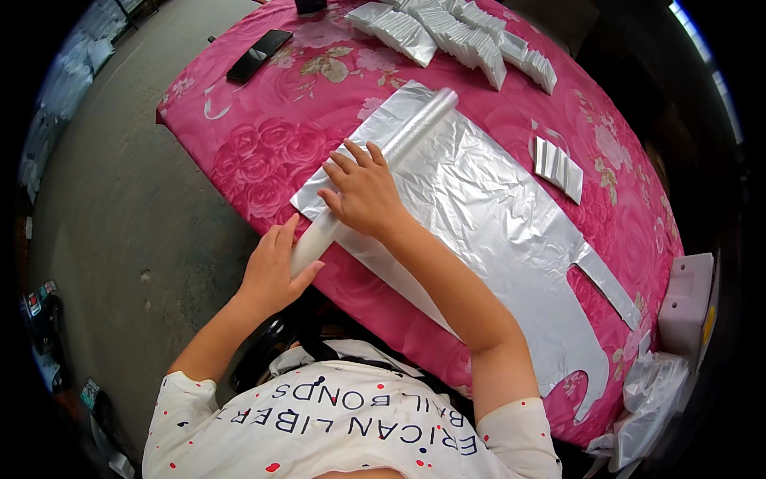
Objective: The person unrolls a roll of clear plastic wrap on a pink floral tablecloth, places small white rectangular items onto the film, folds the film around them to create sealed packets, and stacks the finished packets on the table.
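A shiny silvery-white plastic bag (487,223) lies spread over the pink table, with handle-like strips and cut-outs at its lower right end. Across its left part runs a pale tube-like roll (317,242), slanting from near my body to the far edge of the plastic. My left hand (275,267) is closed round the near end of this roll, thumb on one side and fingers on the other. Spread fingers of my right hand (363,188) rest flat on the roll and the plastic beside it. Whether the plastic is wound round the roll is hard to make out.
A flowered pink cloth (271,160) covers the table. Folded white plastic packs (447,32) are heaped at the back, and one smaller pack (558,170) lies right. A black phone (258,56) sits back left. Beside the right edge are a white box (685,299) and clear bags (650,399).
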The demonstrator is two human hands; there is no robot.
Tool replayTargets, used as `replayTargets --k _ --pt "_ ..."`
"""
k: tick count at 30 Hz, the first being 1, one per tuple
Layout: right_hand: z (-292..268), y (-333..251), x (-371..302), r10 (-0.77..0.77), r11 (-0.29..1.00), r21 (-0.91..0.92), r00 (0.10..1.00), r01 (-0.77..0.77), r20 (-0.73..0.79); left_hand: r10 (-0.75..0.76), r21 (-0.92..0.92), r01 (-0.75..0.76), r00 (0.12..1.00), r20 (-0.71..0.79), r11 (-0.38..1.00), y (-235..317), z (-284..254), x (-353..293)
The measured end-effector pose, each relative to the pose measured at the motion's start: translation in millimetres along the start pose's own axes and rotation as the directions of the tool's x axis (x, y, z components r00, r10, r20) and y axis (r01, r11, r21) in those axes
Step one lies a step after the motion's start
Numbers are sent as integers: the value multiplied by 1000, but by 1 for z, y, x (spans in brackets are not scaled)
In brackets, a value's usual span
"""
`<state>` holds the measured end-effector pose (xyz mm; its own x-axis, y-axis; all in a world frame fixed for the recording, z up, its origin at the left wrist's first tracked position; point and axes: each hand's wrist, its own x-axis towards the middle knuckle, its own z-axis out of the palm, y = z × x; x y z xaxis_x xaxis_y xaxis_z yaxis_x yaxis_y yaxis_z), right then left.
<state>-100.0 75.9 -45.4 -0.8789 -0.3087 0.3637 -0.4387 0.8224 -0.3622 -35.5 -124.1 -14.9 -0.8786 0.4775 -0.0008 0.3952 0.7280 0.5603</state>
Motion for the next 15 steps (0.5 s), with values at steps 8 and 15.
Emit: replayTargets --k 8,15 --pt "24 -27 5 472 875 320 787 -363 -397 -104 -213 116 992 65 970 -6 10 5" --pt "-57 -31 -28 691 -333 939 700 84 182 296 -813 583 774 559 12 27 17 -8"
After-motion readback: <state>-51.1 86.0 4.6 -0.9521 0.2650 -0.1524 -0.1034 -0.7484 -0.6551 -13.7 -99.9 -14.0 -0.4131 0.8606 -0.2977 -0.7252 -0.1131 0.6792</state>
